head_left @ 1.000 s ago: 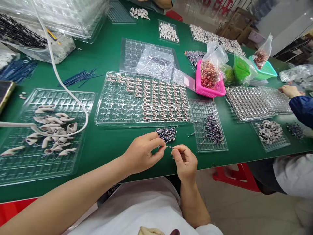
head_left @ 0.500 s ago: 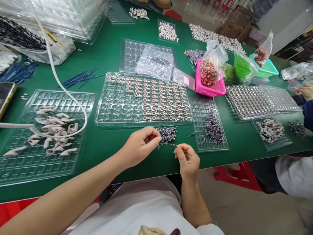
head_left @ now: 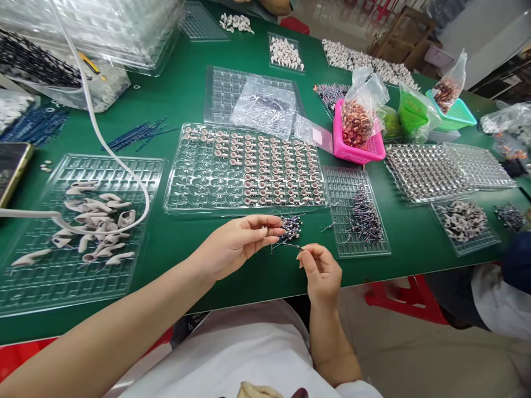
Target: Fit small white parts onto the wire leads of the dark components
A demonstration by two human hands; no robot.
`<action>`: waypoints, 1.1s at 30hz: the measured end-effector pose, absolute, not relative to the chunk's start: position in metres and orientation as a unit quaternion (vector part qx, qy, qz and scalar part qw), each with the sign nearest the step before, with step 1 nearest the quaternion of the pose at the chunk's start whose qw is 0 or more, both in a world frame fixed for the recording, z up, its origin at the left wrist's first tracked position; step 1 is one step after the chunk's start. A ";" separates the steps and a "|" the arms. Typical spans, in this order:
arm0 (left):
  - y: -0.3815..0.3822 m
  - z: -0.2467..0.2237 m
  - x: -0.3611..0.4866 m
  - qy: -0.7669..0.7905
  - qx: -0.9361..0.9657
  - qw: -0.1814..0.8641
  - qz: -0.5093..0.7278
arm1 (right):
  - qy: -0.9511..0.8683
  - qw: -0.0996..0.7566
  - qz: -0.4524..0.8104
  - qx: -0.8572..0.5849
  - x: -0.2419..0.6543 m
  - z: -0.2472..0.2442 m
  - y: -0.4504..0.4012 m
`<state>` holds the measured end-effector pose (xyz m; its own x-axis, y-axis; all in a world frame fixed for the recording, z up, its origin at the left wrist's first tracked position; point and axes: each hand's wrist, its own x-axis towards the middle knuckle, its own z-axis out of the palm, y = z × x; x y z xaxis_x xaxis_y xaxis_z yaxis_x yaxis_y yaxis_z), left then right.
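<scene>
My right hand (head_left: 323, 275) pinches a small dark wired part (head_left: 300, 249) between thumb and fingertips. A thin wire runs from it to the left, toward the fingers of my left hand. My left hand (head_left: 244, 240) has its fingers stretched out and the thumb apart, over the left edge of a pile of small dark wired parts (head_left: 291, 225). Whether anything tiny lies between its fingers is hard to make out. Just behind the hands is a clear compartment tray (head_left: 199, 188), its right side filled with rows of small beige shell-like pieces.
Left stands a clear tray (head_left: 50, 293) of beige curved shells (head_left: 99, 213), crossed by a white cable (head_left: 89, 105). Right is a tray of wired parts (head_left: 365, 215). Farther back are a pink basket (head_left: 360, 150) and a stack of clear trays (head_left: 108, 27). A person's sleeve (head_left: 518, 262) shows far right.
My left hand's fingers have straightened and spread from a pinch, reaching slightly right. My right hand keeps its pinch on the wired part. The co-worker's hand at far right has left its spot.
</scene>
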<state>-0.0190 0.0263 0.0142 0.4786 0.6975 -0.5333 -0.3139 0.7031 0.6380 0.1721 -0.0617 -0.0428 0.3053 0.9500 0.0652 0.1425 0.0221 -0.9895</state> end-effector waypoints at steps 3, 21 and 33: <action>0.025 0.012 -0.017 0.391 0.267 0.834 0.284 | -0.462 0.563 0.369 -0.578 0.172 -0.044 -0.062; 0.019 -0.002 -0.013 0.426 0.339 0.778 0.313 | -0.501 0.593 0.329 -0.538 0.170 -0.047 -0.066; 0.018 -0.005 -0.013 0.444 0.381 0.760 0.283 | -0.499 0.572 0.314 -0.570 0.171 -0.047 -0.067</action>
<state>-0.0127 0.0180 -0.0053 0.4450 0.7692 -0.4586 -0.0920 0.5487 0.8310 0.1710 -0.0665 -0.0466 0.3035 0.9286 0.2135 0.2094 0.1536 -0.9657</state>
